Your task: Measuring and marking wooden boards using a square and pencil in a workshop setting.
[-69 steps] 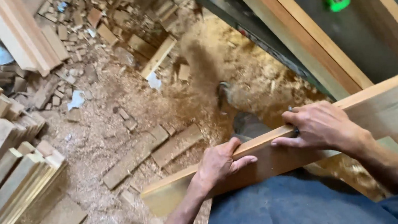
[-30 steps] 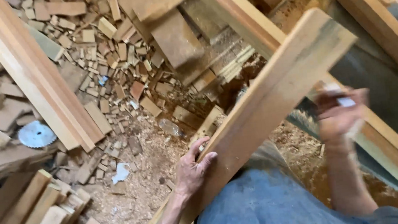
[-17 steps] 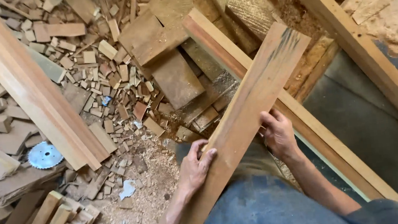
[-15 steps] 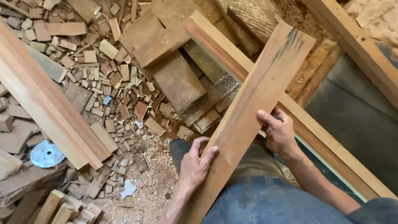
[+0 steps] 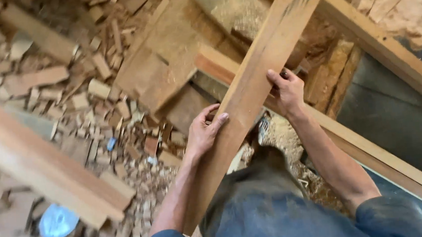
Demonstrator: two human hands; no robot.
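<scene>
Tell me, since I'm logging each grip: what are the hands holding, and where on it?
A long wooden plank. The left hand grips its left edge near mid-length; the right hand grips the right edge slightly farther up.

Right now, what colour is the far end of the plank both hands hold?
Light brown plank with dark grey smudges at its far end; head view.

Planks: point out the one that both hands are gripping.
The long plank running diagonally up the middle: left hand on its left edge, right hand on its right. The big blurred plank at left lies untouched.
</scene>
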